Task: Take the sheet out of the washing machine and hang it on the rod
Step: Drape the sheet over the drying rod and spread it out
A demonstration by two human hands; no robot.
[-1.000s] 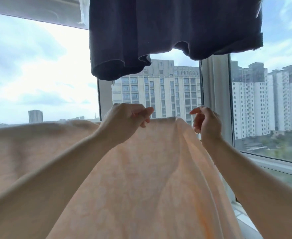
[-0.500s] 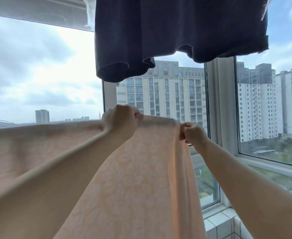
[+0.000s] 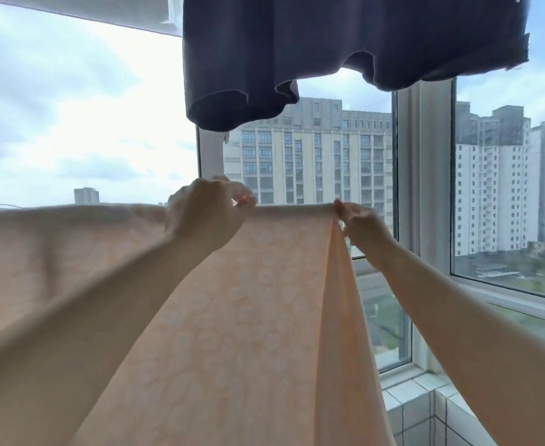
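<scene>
My left hand (image 3: 205,217) and right hand (image 3: 359,225) pinch top edge of peach sheet (image 3: 264,317), held taut below dark garment (image 3: 329,43).

The rod itself cannot be made out: the top edge of the peach sheet (image 3: 258,317) covers whatever it lies over. The sheet runs out of view at the left and bottom edges. The left hand (image 3: 205,217) hides the fabric beneath its fingers, so its grip there is unclear; the right hand (image 3: 363,226) shows only its back, fingertips at the sheet's corner. The dark garment (image 3: 345,40) overhead is cut off by the top edge, hanger unseen. Both forearms leave the frame below.
</scene>
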